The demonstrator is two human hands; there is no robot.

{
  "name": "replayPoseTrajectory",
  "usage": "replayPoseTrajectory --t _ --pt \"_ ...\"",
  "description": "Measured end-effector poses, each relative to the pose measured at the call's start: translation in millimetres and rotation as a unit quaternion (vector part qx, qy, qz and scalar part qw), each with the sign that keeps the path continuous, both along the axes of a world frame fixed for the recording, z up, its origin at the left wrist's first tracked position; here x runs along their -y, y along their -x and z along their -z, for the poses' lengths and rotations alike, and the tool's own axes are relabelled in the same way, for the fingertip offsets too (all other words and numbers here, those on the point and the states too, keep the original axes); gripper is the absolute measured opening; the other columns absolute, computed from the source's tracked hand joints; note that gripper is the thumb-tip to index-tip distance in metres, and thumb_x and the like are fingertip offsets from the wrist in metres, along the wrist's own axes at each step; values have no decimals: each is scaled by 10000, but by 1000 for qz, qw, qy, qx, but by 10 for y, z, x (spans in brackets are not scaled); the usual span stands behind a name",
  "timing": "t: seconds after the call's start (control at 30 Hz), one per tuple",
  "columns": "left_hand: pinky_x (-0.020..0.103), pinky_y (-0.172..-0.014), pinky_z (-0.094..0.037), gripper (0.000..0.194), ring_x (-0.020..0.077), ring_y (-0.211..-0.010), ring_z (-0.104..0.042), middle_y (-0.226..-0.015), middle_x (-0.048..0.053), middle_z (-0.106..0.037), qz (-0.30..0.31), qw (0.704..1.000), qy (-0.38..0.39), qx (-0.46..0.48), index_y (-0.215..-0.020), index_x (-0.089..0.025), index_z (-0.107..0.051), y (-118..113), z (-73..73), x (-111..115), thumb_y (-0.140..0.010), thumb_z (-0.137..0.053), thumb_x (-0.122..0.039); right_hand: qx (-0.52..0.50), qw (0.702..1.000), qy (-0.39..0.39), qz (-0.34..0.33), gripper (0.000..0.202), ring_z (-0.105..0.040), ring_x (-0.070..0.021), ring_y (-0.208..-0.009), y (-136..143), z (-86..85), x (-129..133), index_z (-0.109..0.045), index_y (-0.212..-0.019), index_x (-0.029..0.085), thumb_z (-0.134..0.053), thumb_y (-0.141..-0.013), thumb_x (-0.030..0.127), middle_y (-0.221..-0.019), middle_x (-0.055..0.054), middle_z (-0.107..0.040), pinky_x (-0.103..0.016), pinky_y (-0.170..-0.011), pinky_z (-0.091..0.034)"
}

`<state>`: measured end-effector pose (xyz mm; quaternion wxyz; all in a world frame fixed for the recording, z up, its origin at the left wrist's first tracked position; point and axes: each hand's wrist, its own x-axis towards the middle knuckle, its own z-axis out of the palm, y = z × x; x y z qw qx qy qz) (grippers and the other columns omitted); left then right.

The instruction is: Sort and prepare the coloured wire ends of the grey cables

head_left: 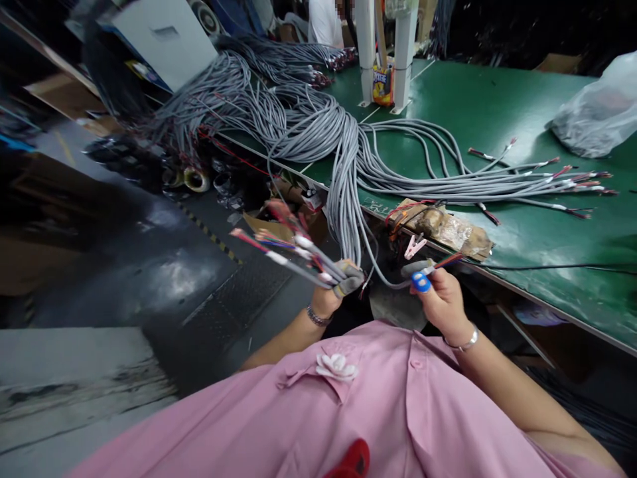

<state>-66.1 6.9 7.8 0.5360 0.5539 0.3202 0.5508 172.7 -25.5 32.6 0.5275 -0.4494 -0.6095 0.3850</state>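
Several grey cables with stripped, coloured wire ends are bunched in my left hand (341, 285), whose fingers wear grey covers and are wrapped round them. The loose ends (293, 255) point to the left. My right hand (440, 295), with a blue cover on the thumb, pinches the end of one grey cable (393, 284); its red and dark wires (449, 259) stick out to the right. Behind my hands, a thick bundle of grey cables (346, 192) hangs over the table edge.
More cables (497, 186) lie across the green table (522, 232). Near its edge are a taped cardboard piece (448, 229) and a pink clip (415, 246). White posts (402, 66), a plastic bag (600, 109) and a white box (164, 40) stand further back. A person (324, 23) is beyond.
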Motion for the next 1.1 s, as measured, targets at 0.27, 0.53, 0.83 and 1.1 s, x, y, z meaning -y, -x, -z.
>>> replayPoseTrajectory --t 0.27,0.53,0.83,1.1 --pt "251 -476 -430 303 96 -405 -492 -441 -44 -474 -21 996 74 38 -786 -151 -690 209 -73 -116 -751 -736 -449 154 988 23 -12 293 -459 -140 -542 -293 213 45 -670 -740 209 -574 -890 442 -598 -15 -548 -280 -530 -360" --pt "305 -725 -553 408 193 -795 -682 -898 101 -741 86 987 122 -62 -999 -144 -742 -548 -81 -183 -773 -712 -482 -79 957 254 -117 384 -412 -90 -470 191 524 -48 -586 -660 186 -705 -751 539 -542 30 -514 -231 -465 -334" --pt "272 -642 -516 343 151 -671 -631 -747 58 -702 130 977 149 -78 -811 -126 -738 -544 2 -165 -715 -771 -454 -140 914 362 -121 440 -398 -69 -399 230 502 -130 -610 -664 158 -806 -596 546 -506 36 -548 -223 -399 -329" --pt "220 -528 -427 367 98 -541 -535 -645 48 -667 80 975 108 -176 -673 -139 -714 -497 -18 -129 -831 -648 -464 -106 966 236 -24 238 -492 -96 -584 96 336 -95 -656 -895 173 -694 -746 355 -723 12 -600 -227 -526 -412"
